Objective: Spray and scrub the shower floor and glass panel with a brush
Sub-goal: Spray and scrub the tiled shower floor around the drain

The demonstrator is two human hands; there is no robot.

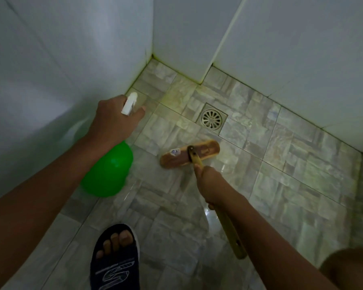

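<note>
My left hand (113, 120) grips a green spray bottle (108, 172) by its white trigger head (130, 103), nozzle pointing toward the far left corner of the shower floor (281, 164). My right hand (213, 185) is closed around the yellow-green handle (228, 231) of a wooden scrub brush. The brush head (190, 154) lies flat on the grey marbled tiles, just in front of the floor drain (211, 118).
White wall panels (61, 59) rise on the left, back and right, with yellow-green grime along the floor joint. My foot in a dark sandal (115, 258) stands at the bottom centre. Wet tiles reflect light near the brush handle.
</note>
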